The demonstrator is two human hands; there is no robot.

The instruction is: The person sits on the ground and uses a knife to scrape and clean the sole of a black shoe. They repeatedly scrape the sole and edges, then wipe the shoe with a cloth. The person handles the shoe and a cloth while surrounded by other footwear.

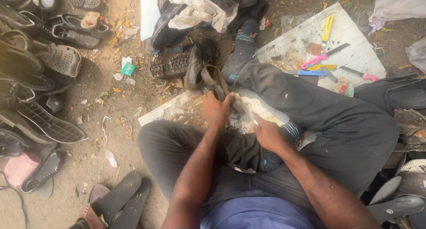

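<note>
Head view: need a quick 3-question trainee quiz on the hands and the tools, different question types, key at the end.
1. True or false: the left hand grips a worn dark shoe.
2. Multiple choice: where do the coloured-handled knives lie? A) in the person's lap B) on the white board to the upper right C) among the sandals at left
3. What does the right hand seem to hold?

Key
1. True.
2. B.
3. A small pale object at the fingertips, too small to identify; the hand sits just beside the shoe.
</note>
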